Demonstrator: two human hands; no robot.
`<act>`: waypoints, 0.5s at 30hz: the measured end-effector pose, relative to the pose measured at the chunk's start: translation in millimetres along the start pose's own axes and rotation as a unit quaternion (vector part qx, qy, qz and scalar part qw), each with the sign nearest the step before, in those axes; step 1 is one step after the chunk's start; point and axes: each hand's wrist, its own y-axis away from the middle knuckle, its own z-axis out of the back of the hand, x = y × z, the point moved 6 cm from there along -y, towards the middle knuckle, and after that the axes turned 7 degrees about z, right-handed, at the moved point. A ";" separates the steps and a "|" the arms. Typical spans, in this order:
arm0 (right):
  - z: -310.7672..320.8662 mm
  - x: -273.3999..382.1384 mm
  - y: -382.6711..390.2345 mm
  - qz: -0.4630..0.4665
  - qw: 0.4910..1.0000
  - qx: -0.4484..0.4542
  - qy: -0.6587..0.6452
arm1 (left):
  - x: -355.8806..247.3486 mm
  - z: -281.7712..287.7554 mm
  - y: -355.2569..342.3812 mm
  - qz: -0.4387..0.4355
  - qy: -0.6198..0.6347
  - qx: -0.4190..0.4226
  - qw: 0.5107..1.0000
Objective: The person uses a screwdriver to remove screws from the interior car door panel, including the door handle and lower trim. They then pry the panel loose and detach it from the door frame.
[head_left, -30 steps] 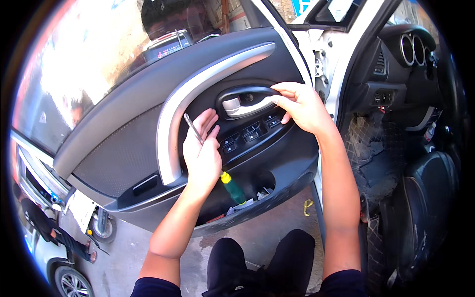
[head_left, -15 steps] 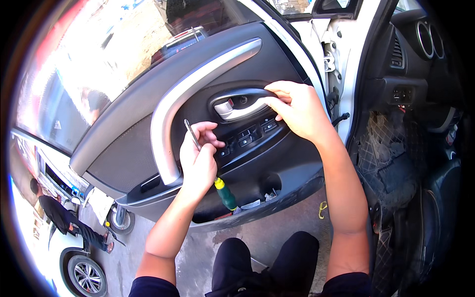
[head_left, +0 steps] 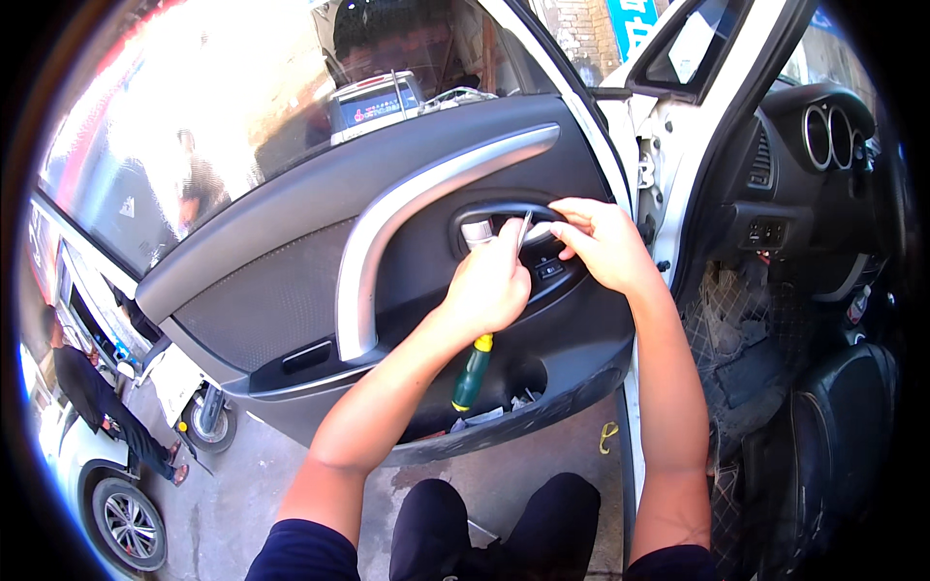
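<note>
Two bare hands: both are working at the inner side of an opened car door, around the oval handle trim [head_left: 499, 207].
Left hand [head_left: 487, 289]: its grip is narrow and holds a thin metal tool [head_left: 525, 230]; the tool stands out above the fingers, in front of the trim. Whether its tip touches the trim, I cannot tell.
Right hand [head_left: 601, 247]: thumb and fingers are bent, with a narrow gap, at the right end of the trim. If they pinch it firmly, I cannot tell.
Oval handle trim: it is black, sits on the dark door panel [head_left: 276, 254], and surrounds a silver lever [head_left: 478, 233], partly covered by the left hand.
Window switch [head_left: 550, 269]: below the trim, between the two hands.
Silver arched grip [head_left: 358, 281]: to the left of the trim, touched by neither hand.
Screwdriver [head_left: 472, 376]: it has a green and yellow handle, and leans in the door pocket [head_left: 581, 399], below the left hand.
Yellow loop [head_left: 607, 438]: it lies on the ground, near the door.
Person in dark clothes [head_left: 97, 392]: at far left, beside a parked scooter [head_left: 208, 418].
</note>
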 end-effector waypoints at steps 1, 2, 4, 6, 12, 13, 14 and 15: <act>0.5 -0.7 -1.0 0.005 1.000 0.013 -0.019 | 1.3 1.3 1.5 0.004 0.022 -0.001 1.000; 2.7 -1.3 -2.1 0.009 0.999 0.026 -0.039 | -2.1 2.9 4.1 -0.006 0.037 -0.007 0.999; 7.8 -4.1 -2.3 -0.034 0.998 0.046 -0.007 | -2.5 6.1 12.8 -0.037 0.073 -0.036 0.996; 9.2 -4.6 -5.2 -0.048 0.998 0.042 -0.023 | -3.2 8.9 15.2 0.009 0.106 -0.025 0.994; -7.3 6.4 2.2 -0.010 0.993 -0.102 0.052 | -0.5 9.9 19.6 0.012 0.130 -0.079 0.988; -7.3 6.8 1.6 -0.003 0.994 -0.099 0.050 | -0.5 9.2 19.8 0.021 0.128 -0.068 0.989; -6.4 7.1 1.3 0.004 0.994 -0.095 0.049 | -0.9 8.3 20.0 0.030 0.126 -0.057 0.990; -6.3 7.9 -0.8 0.012 0.995 -0.090 0.047 | -0.8 9.2 19.4 0.039 0.123 -0.047 0.990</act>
